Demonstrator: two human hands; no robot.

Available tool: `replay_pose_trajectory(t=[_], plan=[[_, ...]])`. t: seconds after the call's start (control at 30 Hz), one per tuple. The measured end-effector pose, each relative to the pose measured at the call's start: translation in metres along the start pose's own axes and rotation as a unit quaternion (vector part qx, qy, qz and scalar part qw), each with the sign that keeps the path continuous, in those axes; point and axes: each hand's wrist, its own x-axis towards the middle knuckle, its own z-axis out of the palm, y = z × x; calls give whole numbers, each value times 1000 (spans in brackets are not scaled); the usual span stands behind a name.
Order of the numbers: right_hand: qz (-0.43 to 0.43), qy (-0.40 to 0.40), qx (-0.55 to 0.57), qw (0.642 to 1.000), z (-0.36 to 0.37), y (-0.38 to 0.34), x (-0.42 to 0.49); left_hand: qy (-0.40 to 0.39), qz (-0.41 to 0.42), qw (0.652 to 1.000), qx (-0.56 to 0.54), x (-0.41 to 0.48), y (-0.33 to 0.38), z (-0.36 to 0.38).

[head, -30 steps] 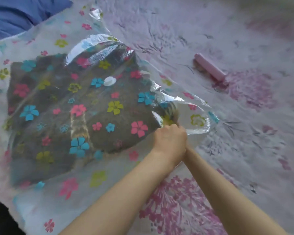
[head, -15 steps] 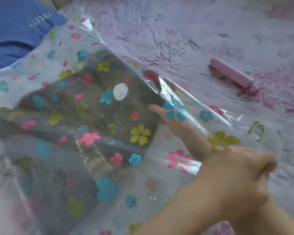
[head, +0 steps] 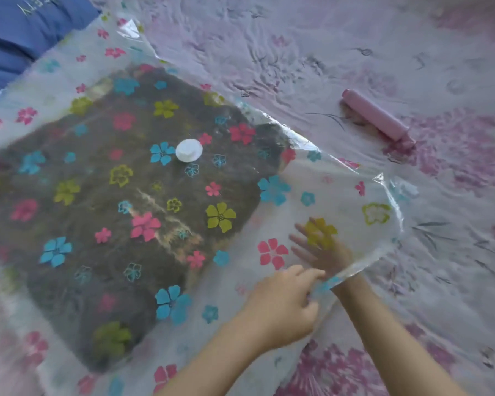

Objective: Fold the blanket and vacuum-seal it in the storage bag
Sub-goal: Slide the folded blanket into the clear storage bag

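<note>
On the bed, the dark grey folded blanket [head: 120,212] lies flat inside the clear flower-printed plastic storage bag [head: 352,201], under its white round valve [head: 189,150]. The right hand [head: 320,250] is inside the bag's open end, fingers spread and released, seen through the film. The left hand [head: 283,307] pinches the bag's edge. Half a second earlier the bag was lifted; now it has dropped onto the floral pink bedspread [head: 355,38], and the right hand has drawn back from the blanket. A pink cylindrical pump [head: 375,117] lies well apart.

— Where is the blanket [head: 103,212]?
— Folded, dark and fuzzy, it lies flat inside the storage bag [head: 352,201].
— And that bag?
— Clear plastic with printed flowers, spread on the bed, white valve [head: 189,150] facing up.
</note>
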Motion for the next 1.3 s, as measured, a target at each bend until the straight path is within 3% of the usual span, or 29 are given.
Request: replay_pose_trajectory(t=[0.13,0.27,0.33,0.53,0.63,0.73,0.8,0.87,0.93,0.97,1.0,1.07,1.17,1.3], plan=[[-37,56,55,996,-26,-15,-40,-6,-72,996,57,-37,-13,30],[-5,117,41,992,-44,-21,-70,14,-143,985,96,-70,-28,68],[7,110,-4,994,-44,-20,-84,41,-162,979,114,-85,-36,85],[35,94,-240,965,-49,0,-97,7,-183,972,144,-151,-60,114],[41,94,-264,959,-55,14,-101,125,-161,965,164,-194,-81,128],[61,74,-263,960,-50,32,-109,312,-179,910,206,-227,-93,124],[87,52,-276,956,-46,50,-114,389,-278,853,209,-244,-94,120],[106,33,-285,952,-39,66,-119,377,-419,817,121,-258,-91,119],[114,22,-307,945,-32,78,-121,361,-496,790,-7,-265,-88,124],[114,26,-311,943,-29,82,-122,390,-517,760,-58,-264,-86,123],[112,36,-312,943,-26,86,-122,433,-544,709,-116,-260,-80,118],[107,61,-301,945,-22,90,-123,438,-598,622,-254,-256,-79,105],[122,76,-275,951,-15,92,-130,385,-590,614,-356,-265,-85,107],[153,21,-255,955,-13,101,-137,405,-543,581,-450,-267,-88,113]])
